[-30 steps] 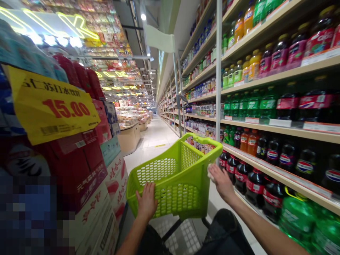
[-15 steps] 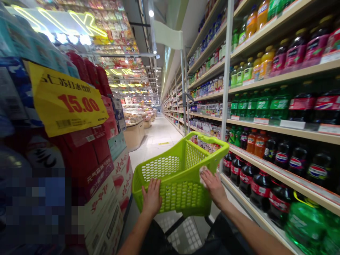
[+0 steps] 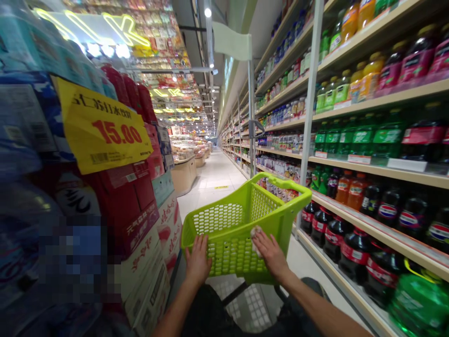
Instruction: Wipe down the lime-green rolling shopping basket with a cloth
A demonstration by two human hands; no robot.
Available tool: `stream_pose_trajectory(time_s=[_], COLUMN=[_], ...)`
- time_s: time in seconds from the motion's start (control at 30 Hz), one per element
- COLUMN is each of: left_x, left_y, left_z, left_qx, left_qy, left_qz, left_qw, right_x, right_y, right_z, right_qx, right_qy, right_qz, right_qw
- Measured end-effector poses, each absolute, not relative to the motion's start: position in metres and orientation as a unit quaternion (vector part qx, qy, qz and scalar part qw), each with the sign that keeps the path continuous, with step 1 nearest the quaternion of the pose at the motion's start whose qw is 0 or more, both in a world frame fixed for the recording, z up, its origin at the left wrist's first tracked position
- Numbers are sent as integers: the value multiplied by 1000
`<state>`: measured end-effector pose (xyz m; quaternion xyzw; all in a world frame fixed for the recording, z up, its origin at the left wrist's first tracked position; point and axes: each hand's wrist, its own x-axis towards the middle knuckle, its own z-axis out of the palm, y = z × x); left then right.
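A bright green plastic shopping cart with a perforated basket stands tilted across in front of me. My left hand lies on the near left part of its side, fingers stretched up to the rim and the thumb apart. Against the perforated near side, my right hand presses a crumpled whitish cloth, fingers laid together over it. Part of the cloth is hidden under the fingers. The cart's handle is at the far right, apart from both hands. The basket's floor is out of sight.
Shelves of bottled drinks run along the right. Stacked drink cartons rise close on the left, with a yellow price sign. A tiled aisle stretches ahead past wooden display bins.
My right hand has slid the cloth leftward along the cart's side, away from the handle end. My left hand stays at the near left rim. The view has shifted slightly.
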<state>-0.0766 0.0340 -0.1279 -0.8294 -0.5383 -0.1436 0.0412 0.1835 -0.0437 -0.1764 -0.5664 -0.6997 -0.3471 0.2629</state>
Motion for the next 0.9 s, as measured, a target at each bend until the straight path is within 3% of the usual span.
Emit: stream_pose_trajectory(time_s=[0.1,0.33,0.53,0.77,0.9], left_x=[-86,-113,-127,-145,-149], left_y=[38,40,46,52,50], left_z=[-130,-133,-133,-133,-128], left_qx=[-835,-802,-826,-814,-827], left_qy=[-528,-579,-547,-567,-554], left_qz=[-145,-144,-133,-121,-91], left_qw=[44,31,-6,-46,-43], right_x=[169,124,116,41,16], right_y=[-49,-20,-28,8,18], right_z=[-197,-139,-206,-132,-156], right_qx=[-541,-536,-487,-458,-445], right_qy=[-733,-716,-798,-795,-834], right_qz=[-335,-330,-276,-270,-225], right_qw=[239,303,221,294,235])
